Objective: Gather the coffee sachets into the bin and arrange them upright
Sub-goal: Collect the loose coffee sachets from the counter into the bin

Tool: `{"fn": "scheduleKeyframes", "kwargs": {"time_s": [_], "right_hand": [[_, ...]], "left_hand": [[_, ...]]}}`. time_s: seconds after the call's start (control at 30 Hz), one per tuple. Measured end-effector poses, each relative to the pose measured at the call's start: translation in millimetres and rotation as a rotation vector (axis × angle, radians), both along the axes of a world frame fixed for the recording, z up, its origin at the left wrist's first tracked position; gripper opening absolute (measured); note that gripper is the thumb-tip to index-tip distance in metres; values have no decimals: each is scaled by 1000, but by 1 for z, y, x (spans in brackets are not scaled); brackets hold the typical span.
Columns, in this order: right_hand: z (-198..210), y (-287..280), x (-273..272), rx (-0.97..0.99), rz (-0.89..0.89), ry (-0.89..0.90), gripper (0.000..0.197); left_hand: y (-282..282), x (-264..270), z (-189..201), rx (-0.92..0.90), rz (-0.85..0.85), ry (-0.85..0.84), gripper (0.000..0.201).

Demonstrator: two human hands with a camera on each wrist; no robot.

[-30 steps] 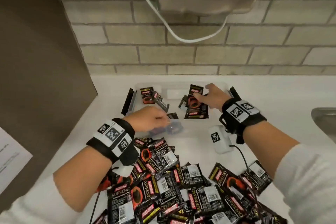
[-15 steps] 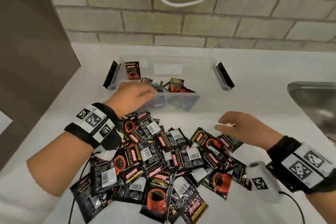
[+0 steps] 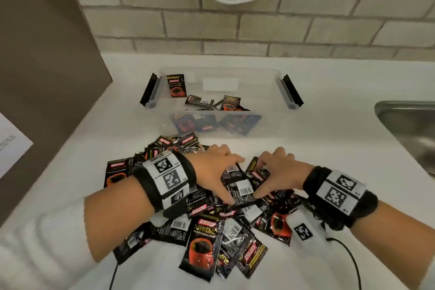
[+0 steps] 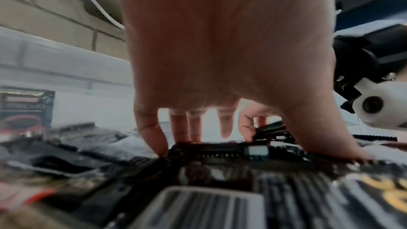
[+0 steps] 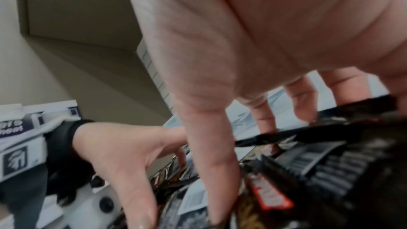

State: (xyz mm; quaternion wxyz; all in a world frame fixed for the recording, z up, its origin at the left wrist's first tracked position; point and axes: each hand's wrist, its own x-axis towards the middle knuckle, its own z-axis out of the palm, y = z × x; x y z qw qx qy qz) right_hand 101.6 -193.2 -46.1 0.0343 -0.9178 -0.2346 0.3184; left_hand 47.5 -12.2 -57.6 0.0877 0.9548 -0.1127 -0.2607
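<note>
A pile of black and red coffee sachets lies on the white counter in front of me. Both hands are down on its middle. My left hand and right hand face each other, fingers curled over the far edges and thumbs at the near edges of a clutch of sachets. The left wrist view shows my left hand's fingertips touching the sachets. The clear bin stands beyond, holding several sachets lying flat and one sachet upright at its far left.
A steel sink is at the right edge of the counter. A brown panel rises on the left with a paper sheet on it. A brick wall with a hanging white cable stands behind the bin.
Both hands have come back from the bin to the pile. The left hand left the bin's front wall, and the right hand dropped from hovering onto the sachets.
</note>
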Motion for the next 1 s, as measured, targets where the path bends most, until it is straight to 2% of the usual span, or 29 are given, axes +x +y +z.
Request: {"fn": "scheduleKeyframes", "kwargs": {"time_s": [0.13,0.23,0.4,0.47,0.57,0.6,0.8,1.0], "right_hand": [[6,-3,-2,65,7,95,77],[10,-7,3,238,-142,228,83],[-12,-6,11,252,-314,162,105],[-16,-3,13,310,-347,210,86],[-10,2,12,375,-298,213,34],[-8,2,13,394,-290,197,27],[22,-5,27,620,-401,106,22],[72,-8,52,885,-459,-46,24]], "left_hand": [[-5,6,2,-41,71,70,93],[-3,9,7,-93,128,98,79],[-8,9,10,-226,192,-37,55],[-10,8,9,-237,201,-69,52],[-11,8,8,-325,214,-138,43],[-10,9,10,-373,228,-168,42],[1,16,31,-696,275,-403,35],[21,38,68,-959,392,-660,47]]}}
